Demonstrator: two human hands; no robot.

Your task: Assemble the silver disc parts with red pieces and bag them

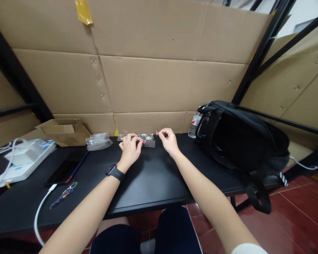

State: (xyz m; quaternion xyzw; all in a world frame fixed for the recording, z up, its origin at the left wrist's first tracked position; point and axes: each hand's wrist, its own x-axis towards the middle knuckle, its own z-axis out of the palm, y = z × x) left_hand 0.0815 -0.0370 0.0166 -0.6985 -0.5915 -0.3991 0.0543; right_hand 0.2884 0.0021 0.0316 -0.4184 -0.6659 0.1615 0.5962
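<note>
My left hand (129, 147), with a dark watch (113, 171) on its wrist, is closed over the back part of the table. Its fingertips pinch a small clear plastic bag (150, 143) with something reddish at its edge. Just to the right, my right hand (170, 141) is closed in a pinch on a small reddish piece (157, 132), too small to name. Behind the fingers lie more clear plastic packets (147, 136), partly hidden by my left hand.
A black backpack (241, 137) and a water bottle (194, 125) stand at right. On the left are a paper bag (66, 132), a clear plastic bundle (98, 141), a phone (66, 167), a keychain (63, 195) and a power strip (26, 164). Cardboard (148, 84) walls the back.
</note>
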